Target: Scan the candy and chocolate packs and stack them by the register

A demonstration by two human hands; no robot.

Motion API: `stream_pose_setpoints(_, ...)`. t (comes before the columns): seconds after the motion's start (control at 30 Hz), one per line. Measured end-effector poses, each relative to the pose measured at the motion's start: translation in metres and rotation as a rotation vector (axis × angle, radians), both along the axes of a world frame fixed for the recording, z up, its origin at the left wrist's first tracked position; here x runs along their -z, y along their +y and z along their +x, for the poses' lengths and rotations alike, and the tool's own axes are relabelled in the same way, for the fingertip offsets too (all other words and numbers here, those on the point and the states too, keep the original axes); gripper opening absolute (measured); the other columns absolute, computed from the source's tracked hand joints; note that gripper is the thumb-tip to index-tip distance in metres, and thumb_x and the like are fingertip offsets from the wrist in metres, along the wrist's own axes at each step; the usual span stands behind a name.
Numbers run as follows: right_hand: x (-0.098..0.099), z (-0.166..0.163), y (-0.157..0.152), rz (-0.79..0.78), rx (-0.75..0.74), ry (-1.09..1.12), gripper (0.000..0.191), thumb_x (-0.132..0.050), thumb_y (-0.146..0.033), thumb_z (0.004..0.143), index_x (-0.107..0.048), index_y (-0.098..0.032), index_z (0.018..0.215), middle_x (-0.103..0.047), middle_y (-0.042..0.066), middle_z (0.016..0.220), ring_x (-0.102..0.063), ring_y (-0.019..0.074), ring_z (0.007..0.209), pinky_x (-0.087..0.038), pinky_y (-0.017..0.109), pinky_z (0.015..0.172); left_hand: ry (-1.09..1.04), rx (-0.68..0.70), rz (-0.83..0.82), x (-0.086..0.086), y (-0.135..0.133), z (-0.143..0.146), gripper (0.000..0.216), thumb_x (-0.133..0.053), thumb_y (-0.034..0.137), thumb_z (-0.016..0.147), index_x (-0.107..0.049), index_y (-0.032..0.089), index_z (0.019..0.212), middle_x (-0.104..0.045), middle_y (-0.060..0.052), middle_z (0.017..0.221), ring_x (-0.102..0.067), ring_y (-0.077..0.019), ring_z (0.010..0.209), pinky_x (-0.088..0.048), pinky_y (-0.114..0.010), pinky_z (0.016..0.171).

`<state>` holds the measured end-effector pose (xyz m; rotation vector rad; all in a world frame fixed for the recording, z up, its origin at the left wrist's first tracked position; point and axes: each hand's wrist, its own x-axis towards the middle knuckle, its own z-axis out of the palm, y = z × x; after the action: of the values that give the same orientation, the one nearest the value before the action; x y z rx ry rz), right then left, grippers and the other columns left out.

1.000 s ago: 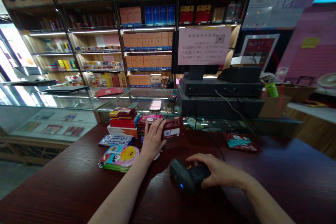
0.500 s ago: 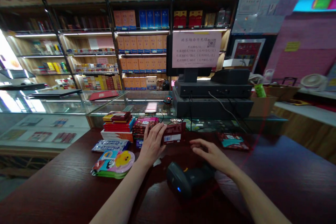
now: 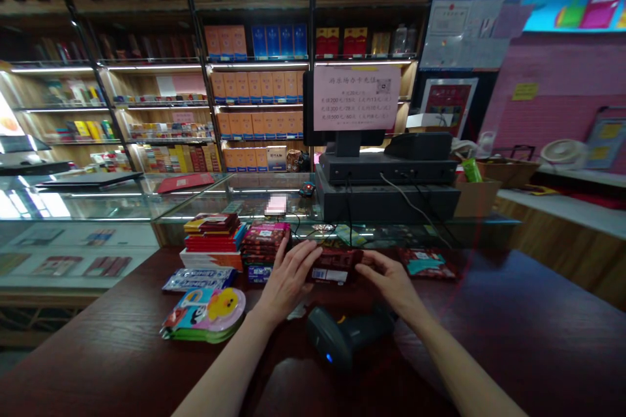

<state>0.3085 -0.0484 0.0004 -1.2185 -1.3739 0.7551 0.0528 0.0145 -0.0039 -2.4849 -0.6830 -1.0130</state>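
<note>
A dark red snack packet (image 3: 337, 266) with a white barcode label stands near the back of the brown tabletop. The fingers of my left hand (image 3: 289, 277) are bent over its left end. At its right end my right hand (image 3: 386, 275) pinches the edge between thumb and fingers. A black barcode scanner (image 3: 337, 335) with a blue light lies in front of the packet, between my forearms. Left of my left hand is a stack of pink and brown packets (image 3: 264, 241), with a blue packet (image 3: 259, 273) under it.
Further left are a pile of red and yellow packs (image 3: 212, 238), blue-white bars (image 3: 198, 279) and cartoon duck packets (image 3: 205, 316). A brown-teal packet (image 3: 426, 264) lies right of my right hand. Behind stand a glass counter (image 3: 239, 192) and a monitor (image 3: 347, 142) with a paper sign.
My right hand has closed on the right end of the packet, which has tilted and shifted slightly right. My left hand stays at its left end. The view has turned slightly.
</note>
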Motion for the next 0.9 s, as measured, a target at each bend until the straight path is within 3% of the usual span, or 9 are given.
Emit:
stream_pose_setpoints(0.13, 0.0006, 0.0001, -0.0004, 0.013, 0.035, -0.056, 0.032, -0.073, -0.049, 0.075, -0.073, -0.018, 0.081, -0.074, 0.003, 0.082, -0.068, 0.0238, 0.081, -0.052, 0.031, 0.075, 0.007, 0.020, -0.010, 0.0018, 0.0007, 0.0019, 0.080, -0.062, 0.011, 0.080, -0.027, 0.022, 0.151, -0.049, -0.010, 0.147, -0.040, -0.0247, 0.140, -0.016, -0.055, 0.124)
stream_pose_setpoints(0.23, 0.0020, 0.0004, -0.0002, 0.035, 0.069, -0.065, 0.028, -0.072, -0.046, 0.075, -0.071, -0.018, 0.074, -0.072, 0.002, 0.076, -0.066, 0.0215, 0.074, -0.050, 0.028, 0.070, -0.020, -0.001, -0.012, 0.0021, 0.0006, 0.0025, 0.080, -0.065, 0.011, 0.079, -0.031, 0.026, 0.150, -0.040, -0.012, 0.151, -0.036, -0.0278, 0.142, -0.023, -0.056, 0.121)
stream_pose_setpoints(0.3, 0.0026, -0.0003, -0.0004, 0.037, 0.088, -0.070, 0.027, -0.071, -0.045, 0.075, -0.070, -0.018, 0.072, -0.070, 0.000, 0.070, -0.064, 0.0198, 0.069, -0.049, 0.026, 0.065, -0.046, -0.041, -0.031, 0.0017, 0.0001, 0.0026, 0.081, -0.070, 0.013, 0.078, -0.034, 0.030, 0.148, -0.036, -0.012, 0.151, -0.036, -0.0305, 0.140, -0.028, -0.056, 0.117)
stream_pose_setpoints(0.37, 0.0029, -0.0017, -0.0008, 0.027, 0.109, -0.067, 0.026, -0.071, -0.044, 0.075, -0.070, -0.018, 0.073, -0.067, -0.001, 0.066, -0.063, 0.0188, 0.065, -0.047, 0.026, 0.062, -0.050, -0.086, -0.082, 0.0012, 0.0001, 0.0026, 0.083, -0.074, 0.019, 0.077, -0.034, 0.034, 0.149, -0.043, -0.011, 0.144, -0.044, -0.0305, 0.132, -0.034, -0.054, 0.112)
stream_pose_setpoints(0.53, 0.0047, -0.0050, 0.0002, 0.013, 0.150, -0.035, 0.027, -0.071, -0.046, 0.074, -0.071, -0.019, 0.075, -0.068, 0.001, 0.068, -0.063, 0.0198, 0.065, -0.049, 0.027, 0.063, 0.013, -0.156, -0.238, 0.0015, 0.0024, 0.0033, 0.093, -0.075, 0.028, 0.081, -0.019, 0.036, 0.154, -0.060, -0.004, 0.114, -0.058, -0.0225, 0.102, -0.042, -0.042, 0.096)
stream_pose_setpoints(0.67, 0.0069, -0.0057, 0.0021, 0.014, 0.176, -0.032, 0.027, -0.071, -0.046, 0.073, -0.070, -0.019, 0.072, -0.068, 0.000, 0.066, -0.064, 0.0200, 0.065, -0.048, 0.027, 0.062, 0.058, -0.183, -0.321, 0.0029, 0.0039, 0.0052, 0.100, -0.073, 0.025, 0.081, -0.008, 0.039, 0.155, -0.058, -0.002, 0.114, -0.060, -0.0204, 0.092, -0.048, -0.036, 0.086)
stream_pose_setpoints(0.9, 0.0045, -0.0026, 0.0007, 0.028, 0.241, -0.090, 0.026, -0.070, -0.047, 0.073, -0.073, -0.021, 0.074, -0.072, 0.001, 0.068, -0.067, 0.0222, 0.067, -0.048, 0.029, 0.065, -0.022, -0.048, -0.505, 0.0034, 0.0037, 0.0060, 0.084, -0.053, 0.013, 0.090, -0.009, 0.043, 0.154, -0.054, -0.001, 0.118, -0.064, -0.0182, 0.096, -0.054, -0.033, 0.087)
